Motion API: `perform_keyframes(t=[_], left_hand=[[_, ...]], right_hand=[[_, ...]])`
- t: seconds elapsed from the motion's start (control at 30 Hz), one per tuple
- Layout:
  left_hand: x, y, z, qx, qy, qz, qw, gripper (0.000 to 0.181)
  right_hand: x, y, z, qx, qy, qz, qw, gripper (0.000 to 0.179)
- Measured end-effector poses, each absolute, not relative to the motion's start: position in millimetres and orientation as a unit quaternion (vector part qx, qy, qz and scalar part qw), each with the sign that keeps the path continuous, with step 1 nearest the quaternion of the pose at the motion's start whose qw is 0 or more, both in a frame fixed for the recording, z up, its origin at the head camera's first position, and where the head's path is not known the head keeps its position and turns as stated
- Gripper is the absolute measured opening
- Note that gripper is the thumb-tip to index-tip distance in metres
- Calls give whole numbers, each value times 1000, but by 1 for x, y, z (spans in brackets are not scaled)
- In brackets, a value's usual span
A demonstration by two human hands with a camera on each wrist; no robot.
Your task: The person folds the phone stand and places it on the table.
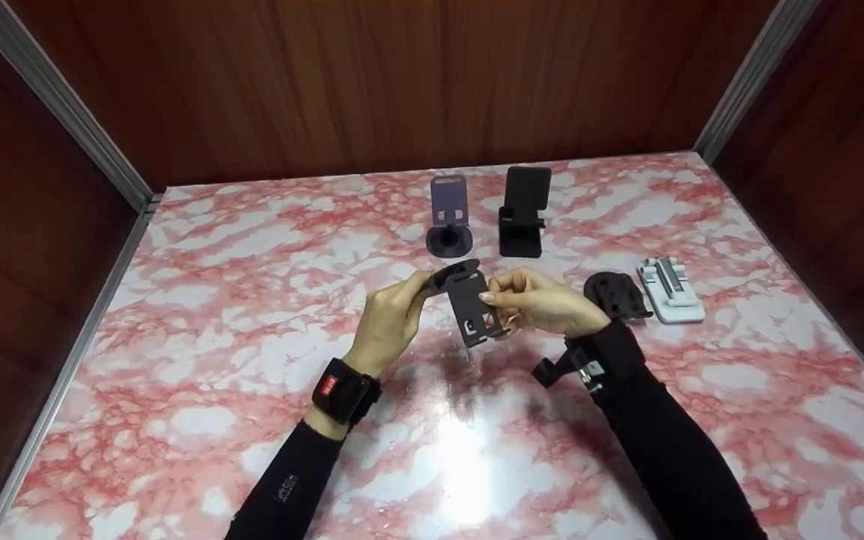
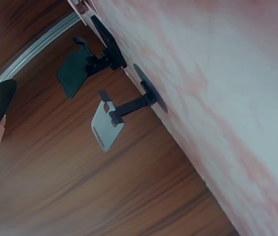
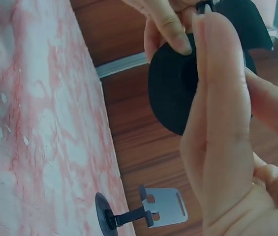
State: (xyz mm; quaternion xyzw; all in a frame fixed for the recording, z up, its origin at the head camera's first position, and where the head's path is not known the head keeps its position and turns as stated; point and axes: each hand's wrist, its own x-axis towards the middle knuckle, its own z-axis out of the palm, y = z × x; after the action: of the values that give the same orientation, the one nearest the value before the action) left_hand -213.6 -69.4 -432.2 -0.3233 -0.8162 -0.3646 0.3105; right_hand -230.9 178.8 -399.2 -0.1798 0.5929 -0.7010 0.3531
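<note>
Two hands are at work above the marbled table, and from the left here's the picture! First up, the left hand, fingers curled around the rim of the round base. Just beyond it stands the purple stand, upright on its disc, plate raised, untouched. And here's the main attraction: the dark held stand, up off the table between the two hands, its flat plate hanging at a tilt beside the base. Behind, a black upright stand, also opened out. Across to the right hand, thumb on the plate's face, edge pinched, a narrow grip. Further right, low on the table, the black folded stand, and just beside it the white folded stand, neither in a hand.

The call from here: this looks like the unfolding step, plate being worked away from base. Next, I'd say, it wants a steady left hold while the right sets the plate's angle, then the base lowered flat near the two raised stands. A stiff hinge could twist that grip!
</note>
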Motion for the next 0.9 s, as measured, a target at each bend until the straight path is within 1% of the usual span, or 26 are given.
perform_keyframes(t=[0.2, 0.4, 0.53, 0.57, 0.63, 0.7, 0.8, 0.9], left_hand=[[-215, -71, -434, -286, -822, -433, 236, 12], [-218, -71, -433, -263, -812, -485, 191, 12], [-218, -70, -431, -249, -803, -517, 161, 14], [-218, -70, -431, -247, -800, -524, 155, 15], [-218, -69, -429, -243, -794, -537, 148, 16], [-218, -69, -429, -240, -785, -553, 142, 16], [-218, -68, -429, -235, -772, -576, 128, 16], [-217, -67, -430, -230, -764, -593, 108, 17]], right_hand=[[-228, 172, -396, -164, 620, -713, 285, 17], [-228, 166, -393, -151, 634, -715, 253, 15], [-225, 165, -391, -147, 680, -688, 207, 3], [-224, 165, -390, -145, 690, -681, 195, 7], [-224, 166, -389, -144, 711, -665, 176, 22], [-223, 166, -388, -145, 726, -651, 168, 37], [-224, 168, -388, -157, 729, -639, 189, 53], [-225, 169, -391, -160, 705, -652, 227, 59]])
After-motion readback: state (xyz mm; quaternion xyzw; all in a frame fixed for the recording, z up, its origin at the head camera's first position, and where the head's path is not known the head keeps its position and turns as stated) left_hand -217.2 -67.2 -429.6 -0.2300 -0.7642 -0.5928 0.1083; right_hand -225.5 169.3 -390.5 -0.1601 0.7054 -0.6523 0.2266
